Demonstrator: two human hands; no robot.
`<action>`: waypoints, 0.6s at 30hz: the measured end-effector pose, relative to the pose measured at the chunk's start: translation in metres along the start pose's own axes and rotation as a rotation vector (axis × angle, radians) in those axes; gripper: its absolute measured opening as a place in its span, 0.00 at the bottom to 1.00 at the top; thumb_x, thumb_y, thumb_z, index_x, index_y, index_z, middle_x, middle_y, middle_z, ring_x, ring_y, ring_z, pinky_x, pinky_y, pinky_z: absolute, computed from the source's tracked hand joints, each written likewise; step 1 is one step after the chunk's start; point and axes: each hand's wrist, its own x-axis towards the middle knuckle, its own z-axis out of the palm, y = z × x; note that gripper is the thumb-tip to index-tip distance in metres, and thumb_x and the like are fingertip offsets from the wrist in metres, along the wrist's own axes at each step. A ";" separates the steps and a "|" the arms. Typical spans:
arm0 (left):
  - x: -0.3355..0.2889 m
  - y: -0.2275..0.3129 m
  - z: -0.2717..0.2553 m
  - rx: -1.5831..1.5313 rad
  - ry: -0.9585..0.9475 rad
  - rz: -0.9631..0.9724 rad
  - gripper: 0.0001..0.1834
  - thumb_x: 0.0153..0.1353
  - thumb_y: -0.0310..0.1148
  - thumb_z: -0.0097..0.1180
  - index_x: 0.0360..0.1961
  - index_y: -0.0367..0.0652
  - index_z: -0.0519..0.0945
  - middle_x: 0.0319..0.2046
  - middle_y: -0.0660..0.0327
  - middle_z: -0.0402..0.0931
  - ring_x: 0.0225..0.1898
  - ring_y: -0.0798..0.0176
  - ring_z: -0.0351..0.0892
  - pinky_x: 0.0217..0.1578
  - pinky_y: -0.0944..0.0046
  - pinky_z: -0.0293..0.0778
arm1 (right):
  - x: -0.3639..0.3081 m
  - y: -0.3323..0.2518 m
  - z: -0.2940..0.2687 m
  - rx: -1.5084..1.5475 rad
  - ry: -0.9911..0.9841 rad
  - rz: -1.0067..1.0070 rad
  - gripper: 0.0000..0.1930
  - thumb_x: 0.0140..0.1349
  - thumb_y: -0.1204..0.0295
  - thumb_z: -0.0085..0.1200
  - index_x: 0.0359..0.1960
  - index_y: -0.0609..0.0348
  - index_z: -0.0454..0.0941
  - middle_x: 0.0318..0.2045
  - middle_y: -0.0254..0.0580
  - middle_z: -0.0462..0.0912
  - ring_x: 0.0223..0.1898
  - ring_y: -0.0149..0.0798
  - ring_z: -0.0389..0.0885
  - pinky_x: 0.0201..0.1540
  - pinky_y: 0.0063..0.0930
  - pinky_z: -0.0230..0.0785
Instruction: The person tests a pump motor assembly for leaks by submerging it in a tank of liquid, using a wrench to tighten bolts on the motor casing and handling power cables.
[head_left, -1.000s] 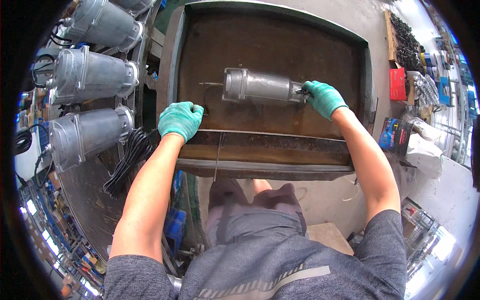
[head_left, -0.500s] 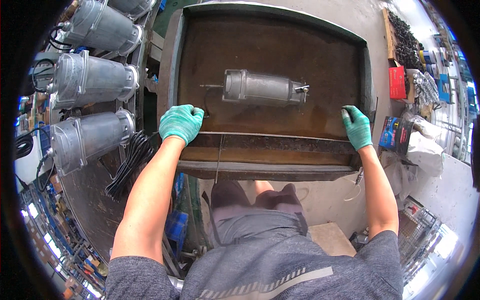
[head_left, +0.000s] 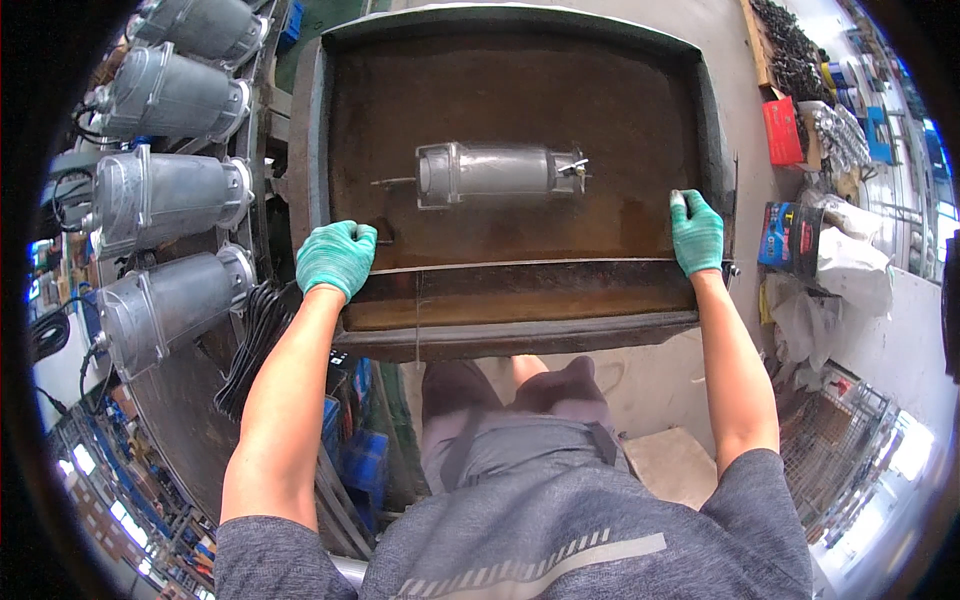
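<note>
3 grey ribbed metal motor housings (head_left: 165,195) lie on the bench at far left, black cable bundle (head_left: 250,335) below them. Left hand (head_left: 335,257), in green knit glove, curled over near rim of rusty brown rectangular steel tray (head_left: 520,285). Grey cylindrical metal pump body (head_left: 495,172) lies on its side mid-tray, apart from both hands. Right hand (head_left: 696,234), green-gloved, fingers together, pressed flat on the tray's right near corner.

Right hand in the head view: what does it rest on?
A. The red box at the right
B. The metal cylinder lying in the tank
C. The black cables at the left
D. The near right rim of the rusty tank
D: the right hand in its green glove lies on the near right rim of the rusty tank, apart from the metal cylinder lying in the middle.
</note>
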 end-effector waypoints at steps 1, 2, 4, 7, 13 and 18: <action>0.000 0.001 0.000 -0.012 -0.006 -0.004 0.21 0.66 0.51 0.51 0.36 0.48 0.89 0.37 0.46 0.85 0.42 0.38 0.85 0.47 0.43 0.80 | 0.000 -0.001 -0.002 0.009 -0.024 0.033 0.16 0.74 0.57 0.54 0.40 0.58 0.82 0.34 0.62 0.83 0.37 0.67 0.81 0.39 0.52 0.74; 0.000 0.001 0.001 -0.011 -0.007 0.005 0.21 0.66 0.51 0.51 0.36 0.48 0.89 0.37 0.46 0.85 0.42 0.38 0.85 0.47 0.43 0.80 | 0.000 0.001 -0.002 0.007 -0.019 0.040 0.16 0.74 0.57 0.54 0.40 0.58 0.82 0.34 0.62 0.83 0.37 0.67 0.81 0.39 0.52 0.74; 0.001 0.002 0.004 -0.005 0.011 0.012 0.21 0.66 0.51 0.51 0.35 0.48 0.89 0.38 0.46 0.85 0.42 0.37 0.84 0.47 0.43 0.80 | -0.001 0.005 -0.003 -0.022 -0.015 0.016 0.16 0.74 0.57 0.54 0.39 0.58 0.81 0.34 0.63 0.83 0.38 0.67 0.81 0.39 0.52 0.74; -0.001 0.004 0.001 -0.004 0.006 0.005 0.21 0.66 0.50 0.51 0.35 0.47 0.89 0.37 0.46 0.85 0.42 0.37 0.84 0.47 0.43 0.80 | -0.002 0.003 -0.003 -0.026 -0.023 0.038 0.16 0.74 0.57 0.53 0.39 0.58 0.81 0.34 0.63 0.83 0.38 0.67 0.81 0.39 0.53 0.74; -0.001 0.001 0.002 -0.002 0.017 0.018 0.21 0.67 0.50 0.51 0.35 0.47 0.88 0.37 0.45 0.84 0.42 0.37 0.84 0.47 0.43 0.80 | -0.002 0.002 -0.004 -0.046 -0.046 0.077 0.17 0.74 0.56 0.53 0.39 0.58 0.82 0.34 0.62 0.84 0.38 0.67 0.82 0.40 0.53 0.75; -0.001 0.003 0.001 -0.003 0.016 0.013 0.21 0.67 0.50 0.51 0.35 0.47 0.88 0.37 0.45 0.84 0.42 0.37 0.84 0.47 0.43 0.80 | -0.001 0.003 -0.004 -0.082 -0.056 0.078 0.17 0.74 0.55 0.52 0.40 0.57 0.82 0.36 0.61 0.85 0.39 0.66 0.83 0.41 0.53 0.75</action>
